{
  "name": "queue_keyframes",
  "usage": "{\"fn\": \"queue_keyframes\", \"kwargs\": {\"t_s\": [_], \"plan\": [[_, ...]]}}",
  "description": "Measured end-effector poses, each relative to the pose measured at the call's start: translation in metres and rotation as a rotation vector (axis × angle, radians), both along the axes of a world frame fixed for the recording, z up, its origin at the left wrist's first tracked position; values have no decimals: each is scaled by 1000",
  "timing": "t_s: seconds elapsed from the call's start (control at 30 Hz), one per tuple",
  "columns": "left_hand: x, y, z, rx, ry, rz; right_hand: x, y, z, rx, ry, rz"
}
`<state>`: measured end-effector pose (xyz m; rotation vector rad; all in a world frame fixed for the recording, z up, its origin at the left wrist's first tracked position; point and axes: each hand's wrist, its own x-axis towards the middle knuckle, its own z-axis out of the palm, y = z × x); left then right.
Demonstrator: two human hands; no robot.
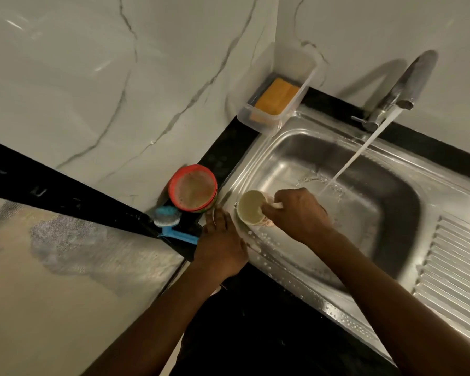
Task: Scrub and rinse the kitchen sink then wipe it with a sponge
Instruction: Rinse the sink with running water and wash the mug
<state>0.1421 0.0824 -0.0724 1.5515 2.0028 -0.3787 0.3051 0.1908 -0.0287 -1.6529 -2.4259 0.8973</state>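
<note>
L hand (220, 245) lies flat, fingers straight, at sink (296, 283) rim, prob. bracing; R hand (296, 213) grips cup (251, 208) handle at basin's left edge, likely to scoop rinse water. Tap (402, 93) runs beyond; sponge (277, 96) sits unused in far-corner tub (258, 123).

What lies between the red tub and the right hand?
A pale cup, gripped by the right hand at the sink rim, close beside the red tub; the head view shows it.

Black counter (221, 158); sink (277, 267), tub (193, 189), brush (167, 216), box (258, 123)
</note>
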Motion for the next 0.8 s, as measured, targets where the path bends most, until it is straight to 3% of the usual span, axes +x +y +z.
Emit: {"fn": "queue_keyframes", "kwargs": {"t_s": [0.1,0.4,0.6,0.8], "plan": [[6,1,-7,-29,17,-27,-2,-2,2,9,-60,50],[13,-4,-16,-80,-106,-234,32,8,-16,-9,-78,-98],[6,5,-13,-57,-23,-90,3,7,-9,25,-60,-34],[-1,-3,-21,-48,-39,-125,-13,2,-6,4,-32,66]]}}
